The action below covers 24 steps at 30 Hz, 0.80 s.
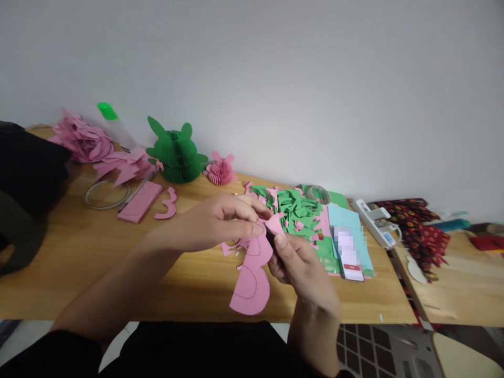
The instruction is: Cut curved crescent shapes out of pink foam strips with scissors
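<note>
My left hand (220,223) pinches the top of a pink paper piece (252,286) with scalloped edges and curved pencil lines. The paper hangs down over the front part of the table. My right hand (301,265) is closed around dark scissors (271,239), which are mostly hidden by the fingers. Their dark part meets the paper's upper right edge, close to my left fingertips. Behind my hands lies a heap of green paper scraps (297,207) mixed with pink bits. To the left are a cut pink scalloped strip (169,205) and a folded pink paper stack (140,201) with drawn lines.
A green honeycomb paper figure (177,157) and a smaller pink one (220,169) stand by the wall. Pink scraps (84,137) and a tape roll (106,194) lie left. Another tape roll (318,195), a phone (348,257) and a power strip (376,224) are right.
</note>
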Each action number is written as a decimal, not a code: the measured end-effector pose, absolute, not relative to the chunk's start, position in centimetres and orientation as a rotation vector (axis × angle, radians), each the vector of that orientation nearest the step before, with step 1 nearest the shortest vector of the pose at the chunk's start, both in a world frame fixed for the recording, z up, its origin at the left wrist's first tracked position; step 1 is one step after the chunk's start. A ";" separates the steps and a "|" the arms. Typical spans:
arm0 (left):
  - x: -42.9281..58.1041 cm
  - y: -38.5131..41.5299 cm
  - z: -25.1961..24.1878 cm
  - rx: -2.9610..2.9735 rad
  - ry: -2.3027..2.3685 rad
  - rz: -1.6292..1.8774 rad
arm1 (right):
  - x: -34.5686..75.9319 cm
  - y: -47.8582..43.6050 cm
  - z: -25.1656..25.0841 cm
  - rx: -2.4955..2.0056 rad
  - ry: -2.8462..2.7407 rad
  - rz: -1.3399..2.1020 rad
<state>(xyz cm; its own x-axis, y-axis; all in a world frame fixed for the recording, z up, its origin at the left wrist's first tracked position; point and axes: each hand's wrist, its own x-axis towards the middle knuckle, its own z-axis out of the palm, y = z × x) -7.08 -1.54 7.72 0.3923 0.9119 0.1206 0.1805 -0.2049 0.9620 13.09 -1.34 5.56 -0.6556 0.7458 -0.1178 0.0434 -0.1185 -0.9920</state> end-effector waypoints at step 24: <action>-6.7 -1.7 7.6 1.631 0.973 0.989 | 12.9 -1.3 5.5 -0.910 -1.611 1.796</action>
